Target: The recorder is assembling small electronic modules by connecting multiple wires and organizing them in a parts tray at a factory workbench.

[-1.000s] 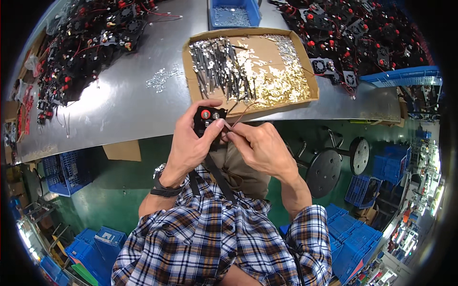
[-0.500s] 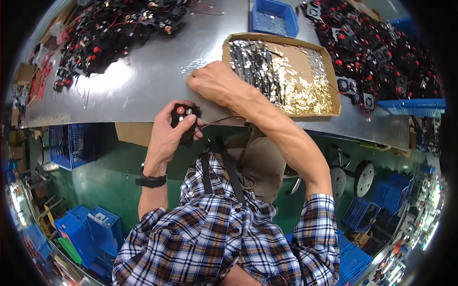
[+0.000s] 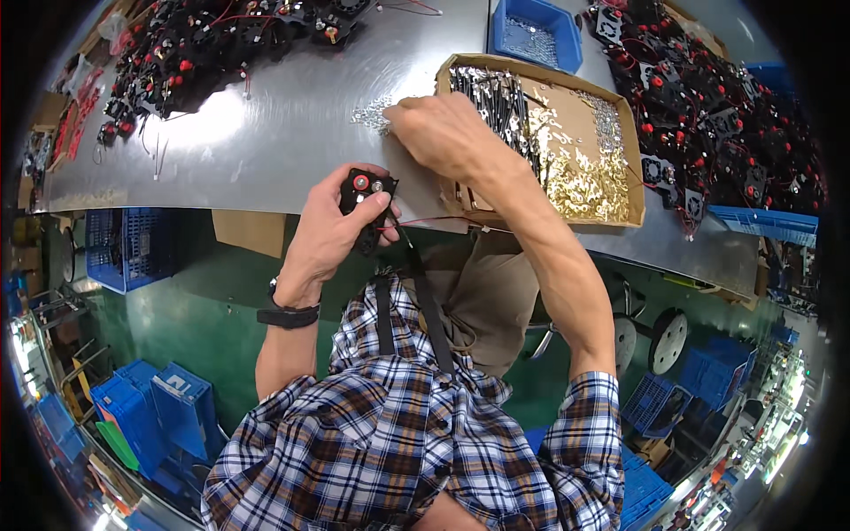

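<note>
Black boxy plastic unit [image 3: 368, 188] with one red and one silver round terminal is gripped in the left hand [image 3: 326, 228], at the near edge of the shiny grey metal table [image 3: 266, 159]; terminals face up, long axis roughly toward the wearer. Right hand [image 3: 447, 131] has fingers curled down beside small silver metal parts [image 3: 370, 114]; can't tell if pinching any. Open brown cardboard tray [image 3: 577, 108] holds black metal-ended strips [image 3: 500, 102], gold-coloured metal lugs [image 3: 589, 190], silver pieces [image 3: 607, 124]. Blue plastic bin [image 3: 568, 40] beyond holds silver bits [image 3: 529, 40].

glossy metal tabletop [image 3: 283, 155]; matt cardboard tray [image 3: 574, 108]; matt plastic-looking held unit [image 3: 356, 194]; cloth shirt [image 3: 381, 434].
</note>
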A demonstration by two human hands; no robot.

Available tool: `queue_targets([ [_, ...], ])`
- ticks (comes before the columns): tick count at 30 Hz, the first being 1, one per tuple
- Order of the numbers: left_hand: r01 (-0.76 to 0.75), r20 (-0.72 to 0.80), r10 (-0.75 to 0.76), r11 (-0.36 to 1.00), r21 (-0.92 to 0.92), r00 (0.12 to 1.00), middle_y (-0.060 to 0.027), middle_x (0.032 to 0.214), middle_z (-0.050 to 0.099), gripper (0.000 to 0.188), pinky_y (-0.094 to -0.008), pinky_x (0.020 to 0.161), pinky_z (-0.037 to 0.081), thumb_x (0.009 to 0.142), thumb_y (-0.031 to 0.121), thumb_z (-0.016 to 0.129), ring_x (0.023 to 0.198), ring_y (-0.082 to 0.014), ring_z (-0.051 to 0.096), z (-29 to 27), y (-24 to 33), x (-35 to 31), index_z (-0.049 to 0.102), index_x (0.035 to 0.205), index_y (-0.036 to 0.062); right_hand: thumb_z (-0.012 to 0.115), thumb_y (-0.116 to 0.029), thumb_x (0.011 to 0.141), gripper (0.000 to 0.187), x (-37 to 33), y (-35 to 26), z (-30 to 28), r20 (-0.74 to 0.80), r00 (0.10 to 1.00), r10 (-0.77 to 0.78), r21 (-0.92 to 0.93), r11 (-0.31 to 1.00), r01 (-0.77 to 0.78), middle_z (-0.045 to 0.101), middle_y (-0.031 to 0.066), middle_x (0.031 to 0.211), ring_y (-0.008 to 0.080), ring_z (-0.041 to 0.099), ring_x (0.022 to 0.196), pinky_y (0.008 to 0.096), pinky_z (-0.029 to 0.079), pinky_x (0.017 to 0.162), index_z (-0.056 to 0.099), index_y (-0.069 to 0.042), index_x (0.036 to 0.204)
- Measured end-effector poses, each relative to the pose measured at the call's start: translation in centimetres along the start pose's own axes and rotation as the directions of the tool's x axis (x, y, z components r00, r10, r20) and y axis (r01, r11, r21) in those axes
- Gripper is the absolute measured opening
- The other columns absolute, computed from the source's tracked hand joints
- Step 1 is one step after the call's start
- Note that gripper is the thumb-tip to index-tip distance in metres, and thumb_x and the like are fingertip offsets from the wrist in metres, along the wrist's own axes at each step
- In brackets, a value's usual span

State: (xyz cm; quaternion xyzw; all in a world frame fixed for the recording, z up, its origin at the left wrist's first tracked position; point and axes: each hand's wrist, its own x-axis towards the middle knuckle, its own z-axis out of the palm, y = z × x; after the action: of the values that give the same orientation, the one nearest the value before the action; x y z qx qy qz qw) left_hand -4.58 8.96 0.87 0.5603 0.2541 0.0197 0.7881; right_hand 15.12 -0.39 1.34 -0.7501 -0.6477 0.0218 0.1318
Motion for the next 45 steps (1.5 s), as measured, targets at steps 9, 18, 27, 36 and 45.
queue_targets([
  [9,0.010,0.014,-0.010,1.000,-0.008,1.000,-0.0135,0.090,0.070,0.031,-0.0293,0.060,0.058,0.100,0.010,0.065,0.071,-0.0167,0.069,0.3,-0.1,0.4,0.055,0.125,-0.0042,0.060,-0.011,0.088,0.017,1.9,-1.4,1.1,0.170,0.977,-0.127,-0.150,0.977,0.153,0.073,0.0211,0.085,0.0359,0.074,0.078,0.0464,0.059,0.067,0.067,0.003,0.094],
  [18,-0.015,0.031,0.014,1.000,0.017,0.999,-0.0110,0.089,0.069,0.027,-0.0281,0.061,0.059,0.098,0.008,0.065,0.072,-0.0154,0.069,0.4,0.6,1.2,0.057,0.121,-0.0039,0.057,-0.015,0.099,0.021,-1.2,-0.7,-2.0,-0.139,0.972,0.192,0.518,0.850,-0.094,0.066,0.0212,0.072,0.0374,0.065,0.063,0.0434,0.050,0.062,0.067,0.003,0.100],
  [27,-0.065,0.054,0.056,0.982,0.175,0.997,-0.0077,0.090,0.069,0.024,-0.0271,0.063,0.056,0.094,0.005,0.065,0.073,-0.0128,0.068,2.2,0.2,2.7,0.060,0.116,-0.0025,0.059,-0.016,0.097,0.021,-5.7,-2.7,-1.7,0.034,0.973,0.227,0.534,0.819,-0.209,0.066,0.0257,0.076,0.0435,0.067,0.073,0.0465,0.052,0.065,0.066,0.004,0.097],
  [36,-0.127,0.022,0.126,0.959,0.254,0.992,-0.0062,0.091,0.069,0.022,-0.0283,0.073,0.055,0.092,0.007,0.067,0.079,-0.0105,0.064,2.1,-0.4,3.0,0.062,0.112,-0.0025,0.059,-0.012,0.095,0.020,-5.5,-3.7,-1.7,0.059,0.938,0.342,0.499,0.804,-0.324,0.068,0.0269,0.079,0.0445,0.068,0.074,0.0473,0.054,0.069,0.070,0.005,0.098],
  [45,-0.126,0.012,0.127,0.962,0.244,0.992,-0.0051,0.090,0.069,0.024,-0.0274,0.070,0.055,0.091,0.007,0.067,0.078,-0.0109,0.066,1.9,-0.4,3.0,0.062,0.112,-0.0036,0.060,-0.011,0.093,0.019,-5.5,-4.0,-0.2,-0.059,0.915,0.399,0.487,0.812,-0.322,0.067,0.0266,0.077,0.0432,0.068,0.070,0.0464,0.054,0.065,0.072,0.003,0.097],
])
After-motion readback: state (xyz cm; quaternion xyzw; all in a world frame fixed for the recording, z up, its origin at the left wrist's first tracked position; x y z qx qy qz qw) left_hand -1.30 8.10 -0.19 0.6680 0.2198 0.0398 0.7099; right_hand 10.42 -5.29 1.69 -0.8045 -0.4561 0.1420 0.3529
